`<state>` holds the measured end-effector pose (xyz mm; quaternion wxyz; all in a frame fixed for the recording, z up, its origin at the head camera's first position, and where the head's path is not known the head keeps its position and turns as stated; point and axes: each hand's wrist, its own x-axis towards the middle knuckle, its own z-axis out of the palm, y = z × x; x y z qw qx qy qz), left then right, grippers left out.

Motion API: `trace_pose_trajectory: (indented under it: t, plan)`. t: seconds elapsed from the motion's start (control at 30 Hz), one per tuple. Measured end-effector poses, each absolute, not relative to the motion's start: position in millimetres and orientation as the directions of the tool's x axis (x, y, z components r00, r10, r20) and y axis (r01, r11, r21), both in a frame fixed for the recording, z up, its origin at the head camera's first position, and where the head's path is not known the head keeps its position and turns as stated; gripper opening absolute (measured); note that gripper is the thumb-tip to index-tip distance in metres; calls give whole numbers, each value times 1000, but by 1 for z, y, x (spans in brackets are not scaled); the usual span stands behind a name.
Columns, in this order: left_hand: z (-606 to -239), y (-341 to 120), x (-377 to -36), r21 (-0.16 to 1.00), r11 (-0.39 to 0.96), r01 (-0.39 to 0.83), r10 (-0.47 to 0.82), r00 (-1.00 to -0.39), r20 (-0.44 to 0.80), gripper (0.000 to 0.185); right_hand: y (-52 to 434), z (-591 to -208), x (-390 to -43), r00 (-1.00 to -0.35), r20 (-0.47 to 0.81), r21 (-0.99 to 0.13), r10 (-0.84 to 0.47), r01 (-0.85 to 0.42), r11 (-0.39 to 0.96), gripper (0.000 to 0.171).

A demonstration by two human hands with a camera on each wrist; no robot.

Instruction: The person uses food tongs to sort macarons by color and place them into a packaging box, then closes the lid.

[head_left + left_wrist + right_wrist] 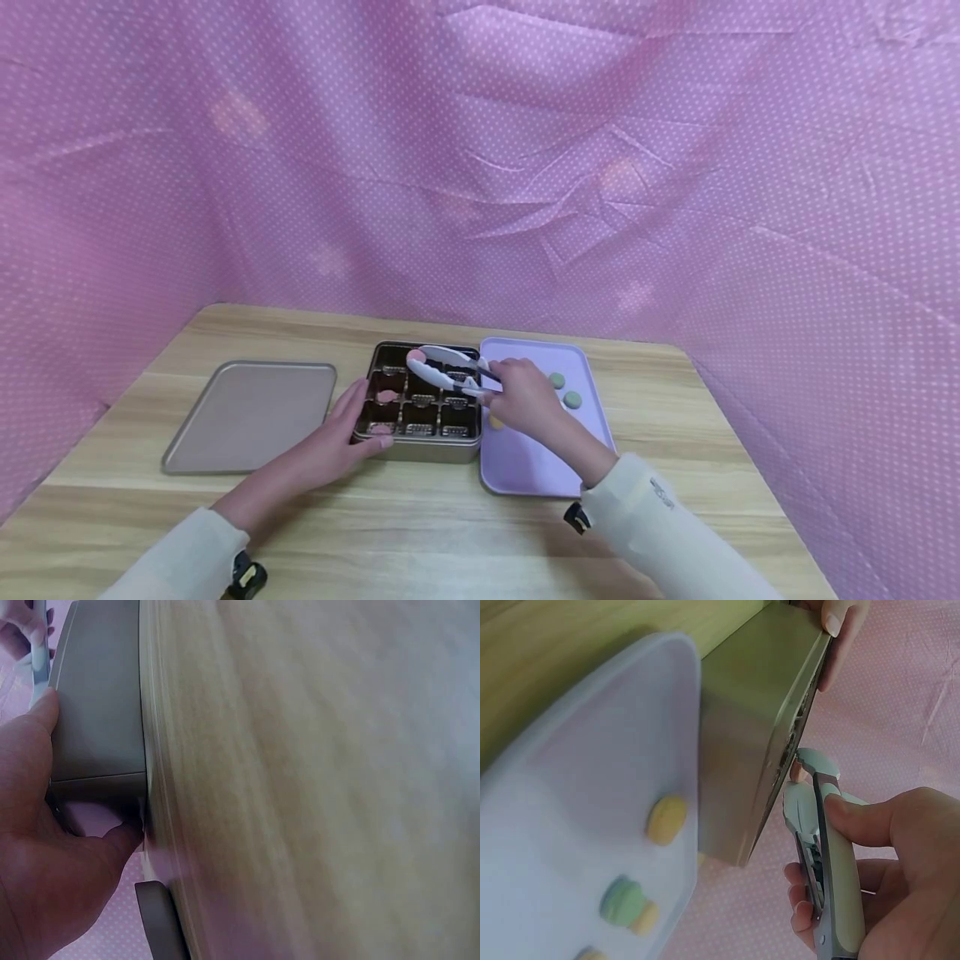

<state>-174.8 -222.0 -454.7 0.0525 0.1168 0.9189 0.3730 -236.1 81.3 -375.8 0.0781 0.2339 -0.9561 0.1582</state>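
Backdrop: pink dotted cloth [525, 150] on three sides of a wood table [420, 533].
Tin [423, 400]: landmark, mid-table, open, gridded into compartments; pink macarons in its left column.
Lid [251, 414]: flat on the table, left of the tin, apart from it.
Tray [536, 462]: lilac, touching the tin's right side.
Tray contents: two green macarons [564, 392] at the end far from the person; one yellow macaron [666, 818] next to the tin wall.
Left hand [341, 437]: fingers straight, pressed on the tin's near-left corner; wrist view shows thumb and fingers flat on the tin wall [97, 705].
Right hand [521, 398]: over the tray, just right of the tin, fingers curled round the tongs' handle.
Tongs [450, 371]: white, reaching left over the tin's back row, tips closed on a pink macaron [416, 357] above the back-left compartment.
Contact with the tin: cannot tell if that macaron touches it.
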Motion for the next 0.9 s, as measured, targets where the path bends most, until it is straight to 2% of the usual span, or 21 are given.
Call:
trace_pose_trajectory:
  t: [0.3,0.9]
  plan:
    - [-455,-222,-174,691,701,177,255,-967,-10,114,61,-371,-239,-871,209,-254,-444,-487,836,44]
    - [-457,-222,-174,699,694,175,252,-968,-8,114,46,-375,-243,-902,131,-268,-411,-431,862,49]
